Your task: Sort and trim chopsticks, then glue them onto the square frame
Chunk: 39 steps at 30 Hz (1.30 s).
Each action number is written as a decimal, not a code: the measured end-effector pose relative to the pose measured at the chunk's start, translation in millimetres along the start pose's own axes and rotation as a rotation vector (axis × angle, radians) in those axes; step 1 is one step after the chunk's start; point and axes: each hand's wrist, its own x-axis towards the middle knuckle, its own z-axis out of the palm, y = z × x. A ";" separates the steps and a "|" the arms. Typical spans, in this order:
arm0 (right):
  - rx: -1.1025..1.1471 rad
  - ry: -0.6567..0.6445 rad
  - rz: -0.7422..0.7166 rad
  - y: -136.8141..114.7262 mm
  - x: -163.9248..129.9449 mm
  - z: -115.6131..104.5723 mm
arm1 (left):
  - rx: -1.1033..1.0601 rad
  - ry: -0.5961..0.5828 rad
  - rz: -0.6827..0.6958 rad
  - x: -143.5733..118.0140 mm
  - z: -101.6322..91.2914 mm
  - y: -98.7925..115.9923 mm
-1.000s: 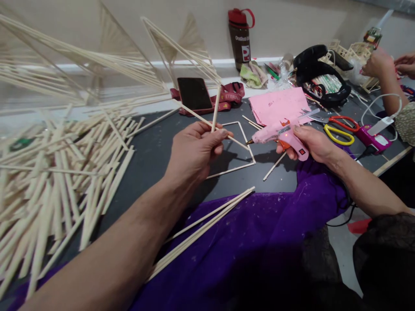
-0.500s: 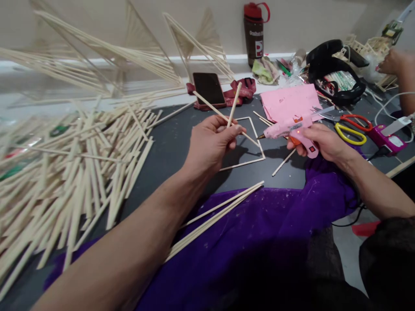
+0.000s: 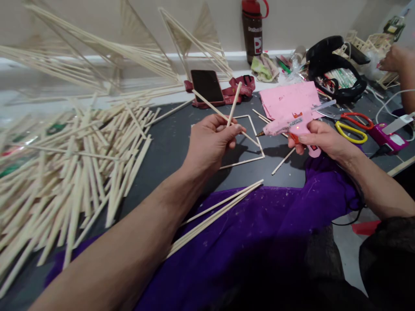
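Two crossed wooden sticks point(image 3: 234, 103) are pinched between the thumb and fingers of my left hand point(image 3: 212, 140), one slanting down to the right, the other pointing up. My right hand point(image 3: 319, 137) is wrapped around the handle of a pink hot glue gun point(image 3: 287, 123), with a clear glue stick out of its back. The gun's nozzle points left, close to the lower end of the slanting stick; whether they touch I cannot tell. Below, partly hidden by my left hand, a frame of joined sticks point(image 3: 243, 162) lies on the dark table point(image 3: 168, 142).
A big pile of wooden sticks point(image 3: 87, 172) covers the left. Several sticks point(image 3: 214, 211) rest on purple cloth point(image 3: 259, 224) in front. Behind are a phone point(image 3: 206, 86), pink paper point(image 3: 288, 97), scissors point(image 3: 352, 131) and a bottle point(image 3: 253, 36). Another person's hand point(image 3: 392, 59) is at far right.
My right hand has turned the glue gun slightly, its back end now raised a little. My left hand still holds the crossed sticks in nearly the same place. The view has shifted slightly.
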 end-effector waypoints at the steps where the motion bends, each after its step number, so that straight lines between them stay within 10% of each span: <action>1: -0.022 -0.019 0.001 -1.1 -0.9 -0.3 | 0.014 0.002 -0.006 -0.4 0.1 0.1; 39: -0.582 -0.065 0.036 -2.2 -5.0 -0.3 | 0.158 -0.092 0.052 -3.7 7.1 -7.7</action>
